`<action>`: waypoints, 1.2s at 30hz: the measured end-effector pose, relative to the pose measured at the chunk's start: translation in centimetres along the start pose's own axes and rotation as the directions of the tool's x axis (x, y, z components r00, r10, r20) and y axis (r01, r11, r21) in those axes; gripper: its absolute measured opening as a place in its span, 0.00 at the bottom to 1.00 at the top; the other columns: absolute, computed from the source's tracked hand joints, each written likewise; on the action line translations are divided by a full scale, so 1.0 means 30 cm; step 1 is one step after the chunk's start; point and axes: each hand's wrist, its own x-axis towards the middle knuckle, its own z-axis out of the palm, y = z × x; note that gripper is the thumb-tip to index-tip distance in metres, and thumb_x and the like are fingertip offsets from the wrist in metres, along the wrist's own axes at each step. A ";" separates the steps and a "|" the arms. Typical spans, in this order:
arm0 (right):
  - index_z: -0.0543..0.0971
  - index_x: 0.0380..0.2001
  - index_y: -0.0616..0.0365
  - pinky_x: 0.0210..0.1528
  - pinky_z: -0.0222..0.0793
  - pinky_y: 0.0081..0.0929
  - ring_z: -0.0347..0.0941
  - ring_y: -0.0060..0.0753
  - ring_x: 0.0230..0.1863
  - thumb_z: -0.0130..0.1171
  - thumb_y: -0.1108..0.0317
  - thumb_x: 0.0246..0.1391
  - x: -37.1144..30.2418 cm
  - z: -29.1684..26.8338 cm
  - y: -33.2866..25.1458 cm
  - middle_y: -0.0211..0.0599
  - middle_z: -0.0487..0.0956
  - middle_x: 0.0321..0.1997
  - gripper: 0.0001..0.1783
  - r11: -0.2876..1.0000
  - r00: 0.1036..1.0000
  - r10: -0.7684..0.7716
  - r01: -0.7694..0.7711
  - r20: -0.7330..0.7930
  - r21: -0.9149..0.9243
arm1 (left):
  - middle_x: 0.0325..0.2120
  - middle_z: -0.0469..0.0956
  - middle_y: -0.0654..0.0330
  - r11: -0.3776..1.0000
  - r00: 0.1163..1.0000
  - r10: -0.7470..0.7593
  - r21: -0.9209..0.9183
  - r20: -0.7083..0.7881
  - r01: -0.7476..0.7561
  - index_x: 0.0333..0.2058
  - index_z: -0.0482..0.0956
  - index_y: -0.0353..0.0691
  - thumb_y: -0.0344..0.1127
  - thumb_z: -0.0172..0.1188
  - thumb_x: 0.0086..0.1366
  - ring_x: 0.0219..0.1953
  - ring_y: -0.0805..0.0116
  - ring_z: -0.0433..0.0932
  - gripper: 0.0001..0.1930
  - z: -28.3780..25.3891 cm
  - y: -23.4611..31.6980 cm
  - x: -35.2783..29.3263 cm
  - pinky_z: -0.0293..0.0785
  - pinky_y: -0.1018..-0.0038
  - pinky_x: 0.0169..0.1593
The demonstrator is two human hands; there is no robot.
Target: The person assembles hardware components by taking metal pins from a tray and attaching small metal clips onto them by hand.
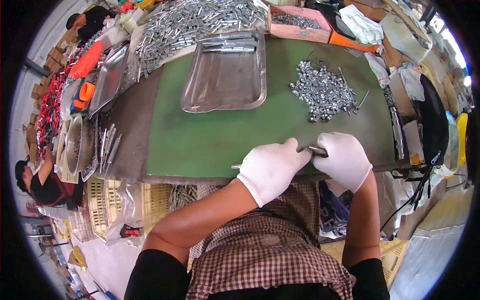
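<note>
My left hand [272, 169], in a white knitted glove, is closed above the near edge of the green mat [215, 145]. A thin silver metal rod [235, 166] sticks out past its wrist side; the rest lies hidden in the fist. My right hand [345, 159], gloved alike, pinches a short shiny metal tube [317, 149] whose end points at my left fingers. The two hands nearly meet. Whether rod and tube are one piece cannot be seen. Beyond my hands lies a pile of small silver metal fittings [322, 90].
A steel tray [224, 95] with several metal tubes at its far end stands on the mat. Behind it rises a heap of metal tubes [200, 25], beside a pink box [300, 35] of small parts. Loose rods [107, 145] lie left. Two other people sit at the far left.
</note>
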 end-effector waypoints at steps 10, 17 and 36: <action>0.71 0.25 0.60 0.23 0.55 0.24 0.59 0.21 0.19 0.53 0.53 0.58 -0.043 0.087 0.008 0.25 0.61 0.18 0.19 0.389 0.878 0.385 0.126 -0.286 0.913 | 0.26 0.73 0.53 0.997 0.982 -0.032 0.078 0.184 0.018 0.54 0.73 0.52 0.35 0.52 0.63 0.23 0.55 0.79 0.20 -0.041 0.016 0.027 0.77 0.61 0.26; 0.64 0.17 0.58 0.17 0.37 0.23 0.45 0.18 0.14 0.39 0.54 0.66 0.044 0.155 -0.067 0.22 0.53 0.14 0.25 -0.433 0.829 0.482 0.506 -0.283 0.746 | 0.24 0.74 0.54 0.998 0.977 -0.021 0.066 0.213 0.007 0.49 0.74 0.50 0.36 0.52 0.63 0.23 0.55 0.80 0.15 -0.052 0.011 0.044 0.77 0.61 0.26; 0.73 0.36 0.61 0.20 0.51 0.17 0.55 0.19 0.18 0.44 0.65 0.63 -0.004 0.194 -0.007 0.27 0.61 0.20 0.12 -0.146 0.767 0.600 0.386 -0.228 0.911 | 0.31 0.78 0.54 0.942 0.936 -0.334 -0.019 -0.114 0.334 0.43 0.78 0.41 0.37 0.61 0.59 0.32 0.55 0.80 0.14 -0.187 -0.058 -0.347 0.77 0.66 0.35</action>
